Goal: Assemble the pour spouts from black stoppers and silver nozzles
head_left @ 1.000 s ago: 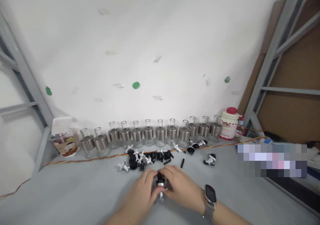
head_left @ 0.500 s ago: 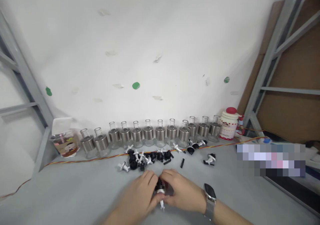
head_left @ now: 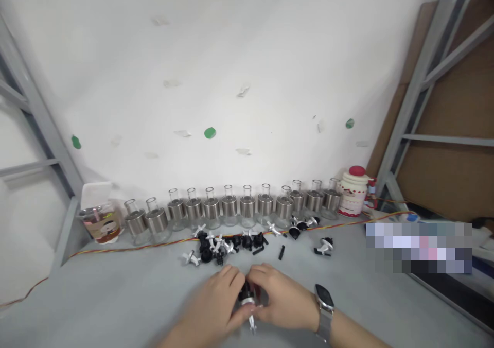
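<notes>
Low in the centre of the frame, the left hand (head_left: 214, 302) and right hand (head_left: 280, 299) were pinched together on a small pourer spout (head_left: 247, 296) — black ribbed stopper, shiny metal tube. Being slick and tiny, it could have slipped from the fingertips and rolled into the loose black-and-silver parts (head_left: 227, 244) lying before the row of steel-collared glass bottles (head_left: 247, 205).

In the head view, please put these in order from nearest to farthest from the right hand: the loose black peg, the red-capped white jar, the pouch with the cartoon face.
From the right hand:
1. Loose black peg, just beyond the hand on the table.
2. Red-capped white jar, at the right end of the bottle row.
3. Pouch with the cartoon face, far left by the wall.
</notes>
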Demonstrator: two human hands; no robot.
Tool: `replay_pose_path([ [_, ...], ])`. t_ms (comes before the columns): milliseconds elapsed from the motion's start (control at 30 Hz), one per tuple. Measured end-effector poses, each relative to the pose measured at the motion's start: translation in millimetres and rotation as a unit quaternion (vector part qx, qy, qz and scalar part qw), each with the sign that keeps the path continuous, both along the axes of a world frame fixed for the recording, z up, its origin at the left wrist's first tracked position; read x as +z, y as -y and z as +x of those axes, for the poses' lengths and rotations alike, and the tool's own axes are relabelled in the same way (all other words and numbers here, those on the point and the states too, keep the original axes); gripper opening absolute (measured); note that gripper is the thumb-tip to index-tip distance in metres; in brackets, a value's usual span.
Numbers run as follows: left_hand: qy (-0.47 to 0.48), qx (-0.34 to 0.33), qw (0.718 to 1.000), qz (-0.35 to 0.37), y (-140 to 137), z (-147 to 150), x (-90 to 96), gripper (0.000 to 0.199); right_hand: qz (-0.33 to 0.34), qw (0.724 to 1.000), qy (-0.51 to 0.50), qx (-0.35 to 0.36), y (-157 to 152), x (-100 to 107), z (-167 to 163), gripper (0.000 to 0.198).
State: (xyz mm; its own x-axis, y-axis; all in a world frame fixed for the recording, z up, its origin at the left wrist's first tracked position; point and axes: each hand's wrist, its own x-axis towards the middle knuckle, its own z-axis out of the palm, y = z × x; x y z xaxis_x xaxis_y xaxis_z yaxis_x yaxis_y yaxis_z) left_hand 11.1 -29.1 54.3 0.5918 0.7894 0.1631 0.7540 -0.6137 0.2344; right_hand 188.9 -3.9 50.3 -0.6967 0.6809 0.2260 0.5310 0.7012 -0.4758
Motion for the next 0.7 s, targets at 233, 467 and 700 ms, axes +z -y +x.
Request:
replay_pose_path([
  [233, 0.049, -0.024, 0.998, -0.022, -2.2, 1.4, -7.6, 0.016, -0.042, 0.998, -0.031, 0.021, 1.5, -3.2, -1.0, 0.020],
  [467, 0.110, -0.020, 0.992, -0.064, -0.1, 2.5, -7.2, 0.013, -0.062, 0.994, -0.080, 0.028, -1.0, -8.5, 0.6, 0.024],
  [700, 0.132, -0.015, 0.990, -0.051, -1.7, 1.8, -14.9, 0.014, -0.053, 0.995, -0.075, 0.023, 1.9, -2.3, -0.4, 0.020],
])
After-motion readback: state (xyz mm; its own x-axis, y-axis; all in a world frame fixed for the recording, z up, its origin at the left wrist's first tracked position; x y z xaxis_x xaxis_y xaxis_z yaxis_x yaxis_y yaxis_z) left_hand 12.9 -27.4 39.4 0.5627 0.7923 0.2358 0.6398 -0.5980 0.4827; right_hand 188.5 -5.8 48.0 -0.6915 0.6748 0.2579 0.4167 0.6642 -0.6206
